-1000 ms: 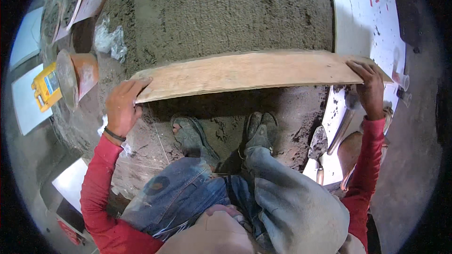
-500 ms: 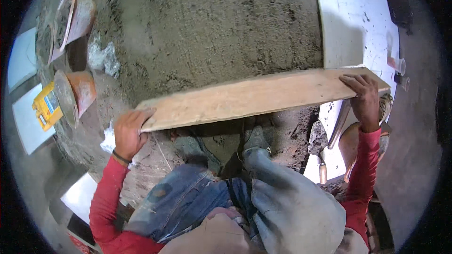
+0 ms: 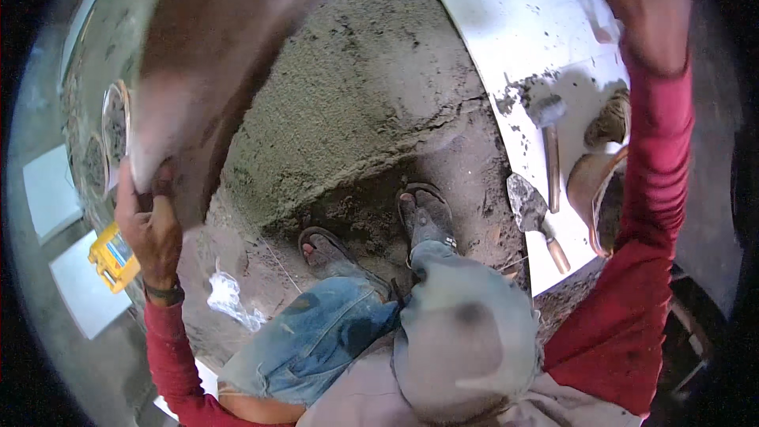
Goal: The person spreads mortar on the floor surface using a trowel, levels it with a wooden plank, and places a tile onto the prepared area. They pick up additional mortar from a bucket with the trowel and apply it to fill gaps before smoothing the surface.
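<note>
My left hand (image 3: 152, 229) grips the lower end of a long wooden board (image 3: 213, 55), fingers wrapped round its edge. The board is raised and tilted, blurred, and runs out of the upper edge of view. Up at the right, my right hand (image 3: 656, 12) is smeared by motion and its fingers are cut off, so whether it holds anything is hidden. Beneath the board lies a levelled bed of grey mortar (image 3: 356, 87), with a ragged near edge just ahead of my feet.
On a white panel (image 3: 474, 24) at right lie a trowel (image 3: 526, 202), a hammer (image 3: 553, 166) and a bucket (image 3: 587, 194). A mortar-filled bucket (image 3: 117, 126), a yellow jug (image 3: 115, 257) and white tiles (image 3: 51, 190) stand left. Crumpled plastic (image 3: 233, 298) lies near my leg.
The board has gone from lying level across the mortar's near edge, both hands on it, to raised and tilted at upper left. My right hand has moved up and outward.
</note>
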Motion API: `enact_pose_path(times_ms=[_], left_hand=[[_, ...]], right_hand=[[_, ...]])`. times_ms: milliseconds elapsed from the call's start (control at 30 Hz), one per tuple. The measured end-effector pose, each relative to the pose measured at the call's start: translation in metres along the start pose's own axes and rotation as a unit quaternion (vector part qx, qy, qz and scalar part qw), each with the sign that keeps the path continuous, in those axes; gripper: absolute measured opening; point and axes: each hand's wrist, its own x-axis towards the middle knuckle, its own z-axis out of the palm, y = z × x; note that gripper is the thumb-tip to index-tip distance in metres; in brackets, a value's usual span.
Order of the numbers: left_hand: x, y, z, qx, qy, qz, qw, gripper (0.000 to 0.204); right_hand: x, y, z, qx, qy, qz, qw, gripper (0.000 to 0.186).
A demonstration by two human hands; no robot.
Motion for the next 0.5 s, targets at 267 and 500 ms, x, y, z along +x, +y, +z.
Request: enact_pose_path(times_ms=[267,500], left_hand=[[0.006,-0.021,0.001,-0.037,0.016,-0.124,0.991,0.032],[-0.004,-0.070,0.058,-0.217,0.051,-0.199,0.954,0.042]], right_hand=[[-0.310,-0.251,-0.110,0.164,-0.289,0.539,0.774,0.060],[-0.459,-0.320,-0.142,0.180,-0.397,0.607,0.665,0.029]])
